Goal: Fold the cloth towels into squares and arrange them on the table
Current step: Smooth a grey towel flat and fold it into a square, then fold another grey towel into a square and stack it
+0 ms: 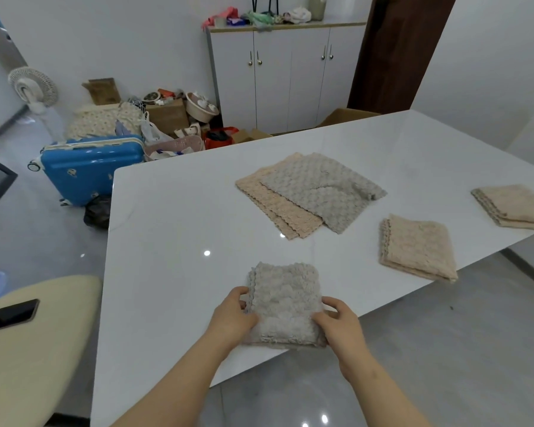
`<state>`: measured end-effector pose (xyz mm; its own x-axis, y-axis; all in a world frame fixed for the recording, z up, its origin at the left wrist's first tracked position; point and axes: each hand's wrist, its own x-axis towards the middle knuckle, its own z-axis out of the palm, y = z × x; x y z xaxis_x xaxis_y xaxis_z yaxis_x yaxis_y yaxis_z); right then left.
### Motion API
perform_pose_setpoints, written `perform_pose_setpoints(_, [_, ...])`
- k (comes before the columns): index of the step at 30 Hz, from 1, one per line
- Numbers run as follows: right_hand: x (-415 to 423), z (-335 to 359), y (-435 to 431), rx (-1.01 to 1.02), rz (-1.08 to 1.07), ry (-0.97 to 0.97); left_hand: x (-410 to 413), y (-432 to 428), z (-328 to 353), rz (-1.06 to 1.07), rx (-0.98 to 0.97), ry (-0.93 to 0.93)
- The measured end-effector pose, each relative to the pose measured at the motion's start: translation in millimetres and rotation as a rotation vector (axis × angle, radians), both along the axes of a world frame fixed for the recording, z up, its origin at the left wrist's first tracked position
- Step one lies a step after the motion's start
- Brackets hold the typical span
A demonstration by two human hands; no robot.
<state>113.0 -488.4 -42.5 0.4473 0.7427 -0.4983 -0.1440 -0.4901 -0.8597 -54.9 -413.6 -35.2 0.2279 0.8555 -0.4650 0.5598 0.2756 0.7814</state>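
Folded grey towel sits lower centre of the frame, at the near edge of the white table, its near corner about at the table lip. It's already a thick square with the scalloped edges stacked along its left side.

You hold it from both sides. Your left hand is curled onto the left edge, fingers bent over the scalloped layers. Your right hand is curled onto the right edge, thumb on top, fingers wrapped at the side. Neither hand is spread flat; both have cloth in them. Probably you're squaring the layers, or getting set to lift the whole stack without it falling open. I can't tell whether the towel is bearing on the table or slightly raised.

Right of centre lies a folded beige towel, and a second folded beige towel is at the far right edge of the frame. They're well apart and run in a line along the table's right side, so the grey one likely joins that line.

Upper centre of the tabletop holds the unfolded pile: a grey towel spread over beige towels, offset so the beige shows on the left. That's work left to do.

Off the table: a cream chair lower left with a phone on it, a blue suitcase at mid left, and a white cabinet top centre.
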Motion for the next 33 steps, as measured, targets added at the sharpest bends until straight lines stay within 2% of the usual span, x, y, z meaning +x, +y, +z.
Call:
perform_pose_setpoints(4, [-4,4,5,0.009,-0.02,-0.199,-6,4,6,0.005,0.087,0.087])
perform_pose_setpoints(11, [-35,41,25,0.118,0.034,-0.353,-23,31,33,-0.071,0.202,-0.005])
perform_pose_setpoints(15, [-67,56,47,0.176,0.025,-0.358,-48,58,46,-0.102,0.289,-0.039])
perform_pose_setpoints(20, [-126,48,83,0.208,-0.042,-0.345,-90,93,45,-0.288,0.399,0.062])
perform_pose_setpoints(26, [-213,32,130,0.101,-0.156,-0.303,-151,155,32,-0.447,0.392,0.071])
perform_pose_setpoints(33, [-232,39,149,0.057,-0.32,-0.308,-157,190,32,-0.639,0.39,0.028])
